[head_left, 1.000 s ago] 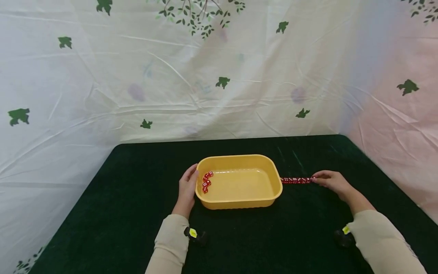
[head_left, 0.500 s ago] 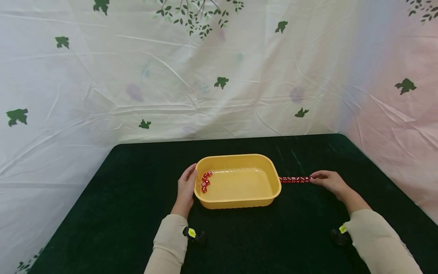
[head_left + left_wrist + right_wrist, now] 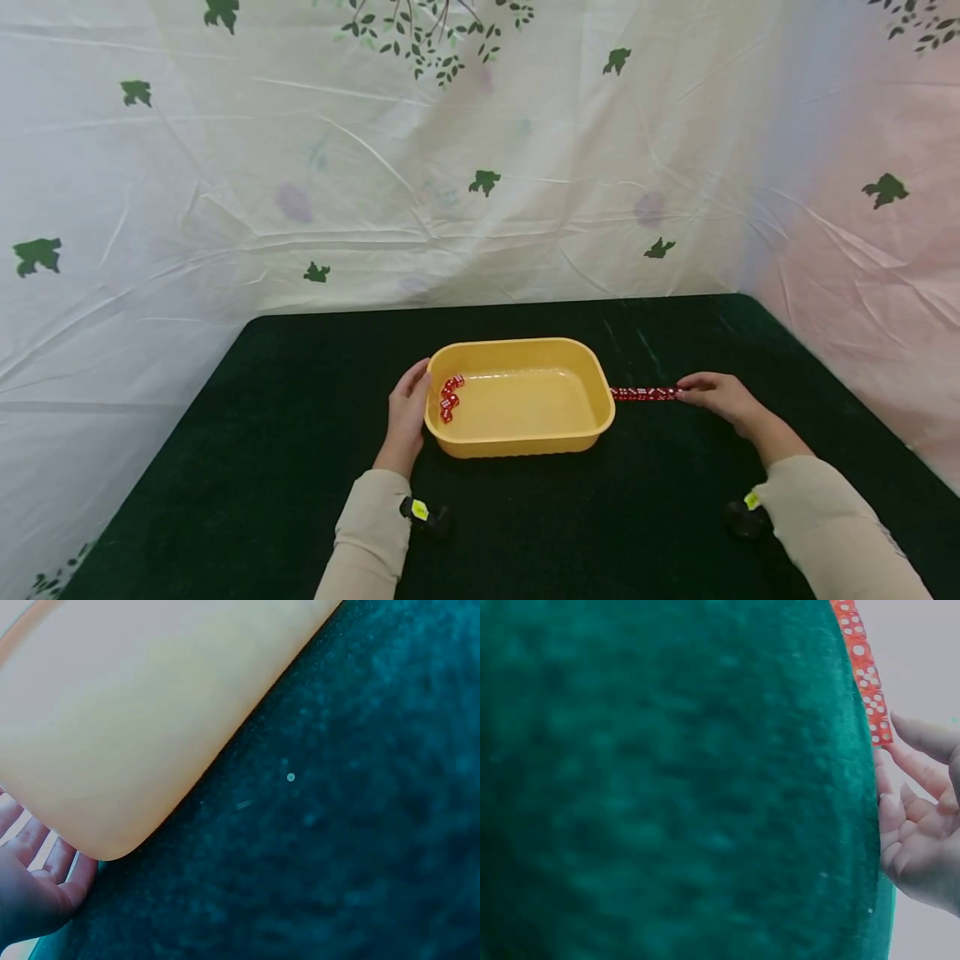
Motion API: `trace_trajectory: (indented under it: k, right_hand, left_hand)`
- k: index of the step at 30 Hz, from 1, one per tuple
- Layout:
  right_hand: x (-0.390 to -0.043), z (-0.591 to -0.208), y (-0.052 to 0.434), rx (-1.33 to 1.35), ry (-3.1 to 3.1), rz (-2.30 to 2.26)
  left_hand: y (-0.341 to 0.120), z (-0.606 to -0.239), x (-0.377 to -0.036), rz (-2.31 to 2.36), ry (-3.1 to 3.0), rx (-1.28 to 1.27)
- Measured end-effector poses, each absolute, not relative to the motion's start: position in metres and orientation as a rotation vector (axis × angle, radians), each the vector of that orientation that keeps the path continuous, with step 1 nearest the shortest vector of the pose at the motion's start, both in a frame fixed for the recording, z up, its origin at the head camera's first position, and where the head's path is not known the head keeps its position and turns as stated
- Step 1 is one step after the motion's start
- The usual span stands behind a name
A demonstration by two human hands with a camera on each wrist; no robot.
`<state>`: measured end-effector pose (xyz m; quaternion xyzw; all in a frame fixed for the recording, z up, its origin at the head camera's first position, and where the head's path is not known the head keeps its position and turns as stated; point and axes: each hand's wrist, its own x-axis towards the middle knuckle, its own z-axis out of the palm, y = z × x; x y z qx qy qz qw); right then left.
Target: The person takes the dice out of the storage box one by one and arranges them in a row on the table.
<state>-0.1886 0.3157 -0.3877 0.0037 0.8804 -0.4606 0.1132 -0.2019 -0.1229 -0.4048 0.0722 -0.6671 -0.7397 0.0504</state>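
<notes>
A yellow plastic tub (image 3: 525,442) stands in the middle of a dark green table. Several red dice (image 3: 450,397) lie inside it against its left wall. My left hand (image 3: 409,407) rests flat against the tub's left outer wall, fingers straight; the left wrist view shows the tub's wall (image 3: 135,712) with the hand (image 3: 30,896) beside it. A straight row of red dice (image 3: 645,393) lies on the cloth, running from the tub's right rim to my right hand (image 3: 714,395). In the right wrist view the fingertips (image 3: 900,731) touch the last die of the row (image 3: 866,682).
The table's green cloth (image 3: 300,467) spreads wide on all sides of the tub. A white sheet printed with green leaves (image 3: 480,167) hangs behind and to the right. A black wrist camera (image 3: 427,515) sits under each sleeve.
</notes>
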Motion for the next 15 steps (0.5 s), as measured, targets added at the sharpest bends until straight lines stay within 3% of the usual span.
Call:
trace_trajectory:
  k: [15]
  right_hand:
    - [-0.206,-0.340,0.317,-0.051,2.557,-1.297]
  left_hand:
    - [-0.124,-0.404,-0.202,-2.270,-2.029,0.219]
